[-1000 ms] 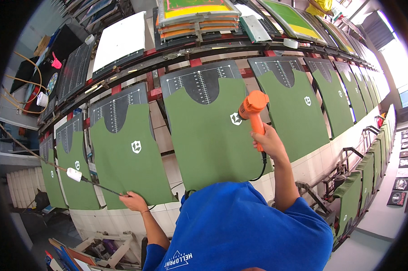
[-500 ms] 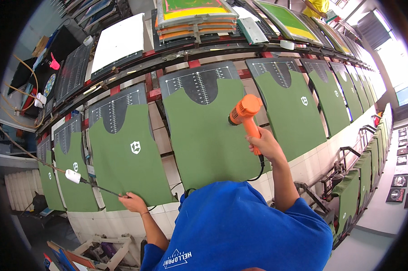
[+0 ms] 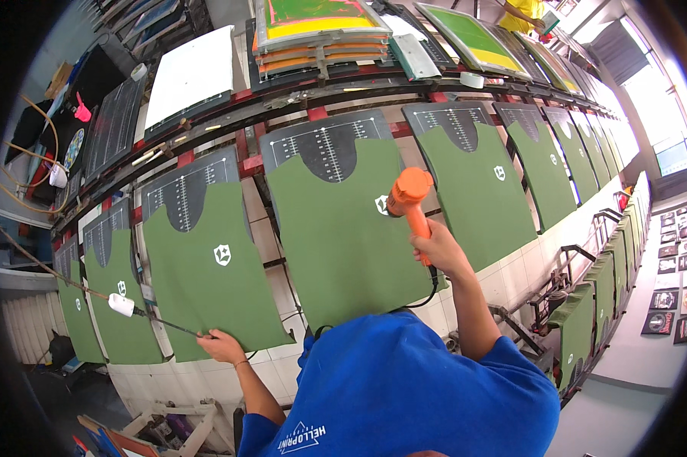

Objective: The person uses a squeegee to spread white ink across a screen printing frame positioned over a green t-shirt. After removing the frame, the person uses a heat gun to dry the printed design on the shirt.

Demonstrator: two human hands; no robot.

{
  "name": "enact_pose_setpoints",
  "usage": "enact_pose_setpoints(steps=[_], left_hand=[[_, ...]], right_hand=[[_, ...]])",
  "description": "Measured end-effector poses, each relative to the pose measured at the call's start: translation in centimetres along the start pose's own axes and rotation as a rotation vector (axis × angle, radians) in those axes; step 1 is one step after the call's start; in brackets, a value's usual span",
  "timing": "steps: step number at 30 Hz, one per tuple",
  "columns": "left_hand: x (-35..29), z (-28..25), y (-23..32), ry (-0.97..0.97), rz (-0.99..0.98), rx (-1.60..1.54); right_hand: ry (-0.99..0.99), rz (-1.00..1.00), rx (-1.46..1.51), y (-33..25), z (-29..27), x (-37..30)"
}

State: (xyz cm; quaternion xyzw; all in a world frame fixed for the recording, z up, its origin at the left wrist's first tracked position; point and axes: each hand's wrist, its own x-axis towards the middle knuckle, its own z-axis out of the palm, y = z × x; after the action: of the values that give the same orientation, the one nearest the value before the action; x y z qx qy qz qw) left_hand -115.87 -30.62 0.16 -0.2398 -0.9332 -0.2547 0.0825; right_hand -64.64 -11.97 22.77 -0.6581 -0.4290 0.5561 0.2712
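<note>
Long print line of green shirt panels on dark ruled pallets. Right hand point(image 3: 438, 247) fingers wrapped on orange plastic heat gun point(image 3: 410, 199), nozzle at centre green panel point(image 3: 343, 236), white badge just beside. Left hand point(image 3: 220, 346) pinches black cable point(image 3: 164, 324). Drying progress unclear; stacked screen frames point(image 3: 317, 34) well beyond, nothing obstructing.
</note>
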Motion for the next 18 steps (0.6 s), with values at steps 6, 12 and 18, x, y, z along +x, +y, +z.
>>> enact_pose_setpoints(steps=[6,12,18], left_hand=[[-0.4,0.3,-0.7,-0.027,0.002,-0.044],[-7.2,-1.3,3.0,-0.016,-0.041,-0.094],[-18.7,-4.5,14.9,0.079,-0.015,-0.071]], right_hand=[[-0.151,-0.027,0.005,0.3,-1.6,2.0],[-0.274,0.007,-0.020,0.9,-10.5,1.4],[-0.316,0.009,0.040,6.6,-26.9,1.1]])
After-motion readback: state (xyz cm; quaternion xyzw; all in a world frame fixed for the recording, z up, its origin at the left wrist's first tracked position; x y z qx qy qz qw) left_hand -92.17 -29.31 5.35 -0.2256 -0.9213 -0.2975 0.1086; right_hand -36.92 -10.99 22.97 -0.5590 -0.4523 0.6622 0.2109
